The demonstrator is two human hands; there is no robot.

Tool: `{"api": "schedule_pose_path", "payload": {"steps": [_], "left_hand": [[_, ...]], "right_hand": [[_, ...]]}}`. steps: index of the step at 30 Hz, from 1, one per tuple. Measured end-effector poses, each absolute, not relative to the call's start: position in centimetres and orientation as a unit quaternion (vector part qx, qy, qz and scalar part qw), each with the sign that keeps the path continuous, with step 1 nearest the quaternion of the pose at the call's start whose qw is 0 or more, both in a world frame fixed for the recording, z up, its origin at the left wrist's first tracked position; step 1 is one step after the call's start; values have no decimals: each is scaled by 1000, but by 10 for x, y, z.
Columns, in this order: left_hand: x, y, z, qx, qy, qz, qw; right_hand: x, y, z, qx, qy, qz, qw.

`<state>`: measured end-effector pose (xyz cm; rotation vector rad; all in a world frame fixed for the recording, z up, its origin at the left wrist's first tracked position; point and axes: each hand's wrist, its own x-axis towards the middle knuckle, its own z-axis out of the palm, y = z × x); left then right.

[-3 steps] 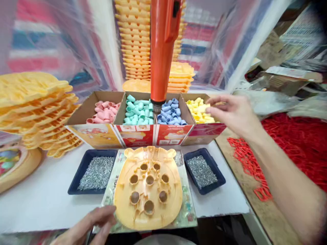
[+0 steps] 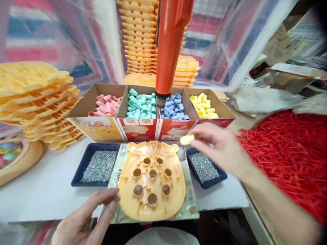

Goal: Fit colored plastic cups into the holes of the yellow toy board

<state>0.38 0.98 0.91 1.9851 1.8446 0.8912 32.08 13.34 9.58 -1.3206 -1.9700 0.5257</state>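
Note:
Between the thumb and fingers of my right hand (image 2: 217, 144) is a small yellow plastic cap (image 2: 187, 139), held above the right-hand screw tray. A yellow-orange plastic panel (image 2: 153, 211), shaped like an animal head with several round holes, lies on a printed sheet (image 2: 190, 204) in front of me. My left hand (image 2: 89, 212) is at the panel's lower left edge, thumb and forefinger apart, the fingertips touching or very near the rim. Behind the panel, cardboard bins hold pink caps (image 2: 108, 105), green caps (image 2: 140, 105), blue caps (image 2: 175, 107) and yellow caps (image 2: 203, 105).
An orange electric screwdriver (image 2: 167, 51) hangs over the bins. Dark trays of screws, left (image 2: 99, 166) and right (image 2: 204, 166), flank the panel. Stacked yellow panels (image 2: 38, 102) stand at left, with more behind the bins. A heap of red plastic pieces (image 2: 286, 160) lies at right.
My right hand has come from the yellow bin down and toward the panel, bringing a yellow cap. My left hand has shifted slightly up along the panel's edge.

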Motion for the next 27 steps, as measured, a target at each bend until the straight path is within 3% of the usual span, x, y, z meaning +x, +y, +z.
{"api": "schedule_pose_path", "payload": {"steps": [4,9,21,27], "left_hand": [[17,26,15,733,576,346,112],[24,35,5,781,501,364,72],[27,40,-5,778,490,382,92],[28,39,-7,778,491,381,96]], "right_hand": [[281,99,64,-452,-826,164,292],[263,106,60,-456,-845,155,230],[254,115,61,-436,-893,96,56],[256,121,57,-445,-892,71,27]]}}
